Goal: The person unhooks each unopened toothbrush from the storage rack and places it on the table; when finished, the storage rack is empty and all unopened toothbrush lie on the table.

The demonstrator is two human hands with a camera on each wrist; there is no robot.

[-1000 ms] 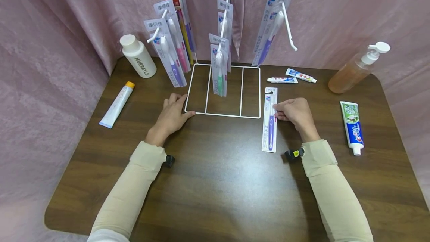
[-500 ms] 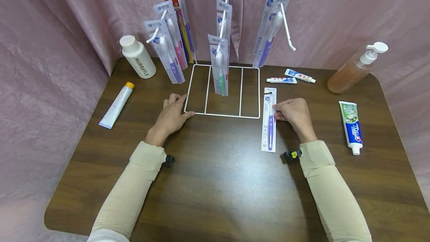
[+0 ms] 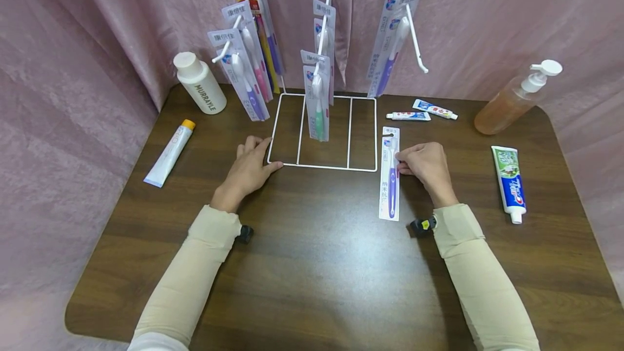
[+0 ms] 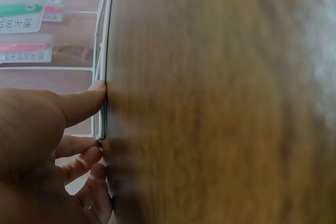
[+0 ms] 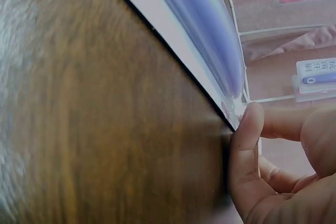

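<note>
My right hand [image 3: 426,166] pinches the right edge of a packaged toothbrush [image 3: 392,191] with thumb and index finger. This purple toothbrush lies in its clear blister on a white card, right of the rack. In the right wrist view, the fingertips [image 5: 249,121] hold the card's edge close to the wood. At the front left corner of the white wire display rack [image 3: 322,167], my left hand [image 3: 246,171] holds the base wire, thumb on the front bar and fingers by the left side. Packaged toothbrushes [image 3: 319,99] hang from the rack's three hooks.
A white bottle [image 3: 202,83] and an orange-capped tube [image 3: 170,153] are on the left. Two small toothpaste tubes [image 3: 408,116] lie behind the right hand. Farther right are a pump bottle [image 3: 509,104] and a large toothpaste tube [image 3: 509,183]. A pink curtain [image 3: 463,31] hangs behind.
Both hands keep their places and holds. The hanging packs sway slightly, and the view shifts a little.
</note>
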